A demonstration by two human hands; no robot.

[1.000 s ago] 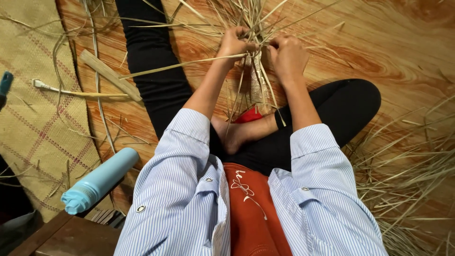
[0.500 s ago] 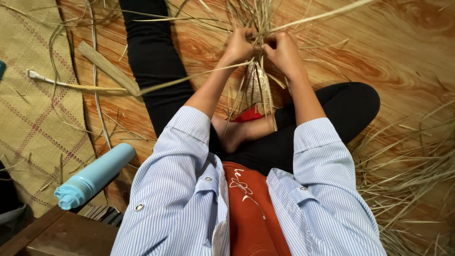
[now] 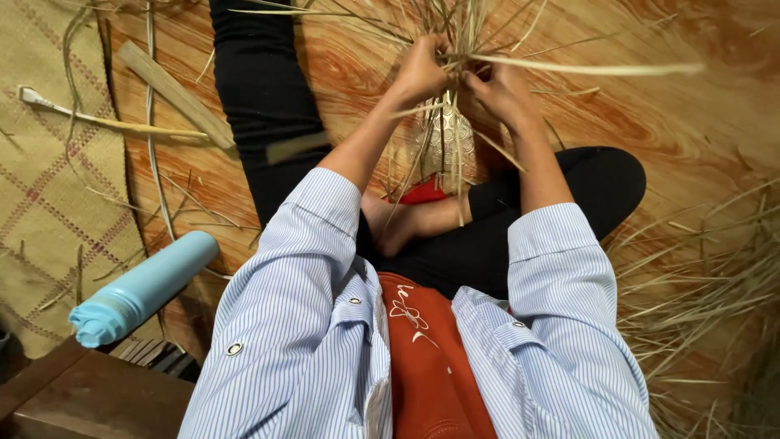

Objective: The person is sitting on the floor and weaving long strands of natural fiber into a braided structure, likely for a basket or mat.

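Two hands meet at upper centre of frame: left hand [image 3: 420,71] and right hand [image 3: 502,91], both closed on straw strands [image 3: 569,67] above a small woven piece [image 3: 443,145]. Woven piece hangs over the crossed legs. Loose straw pile [image 3: 699,276] at right, blue bottle [image 3: 142,289] lower left, mat [image 3: 41,162] at left.
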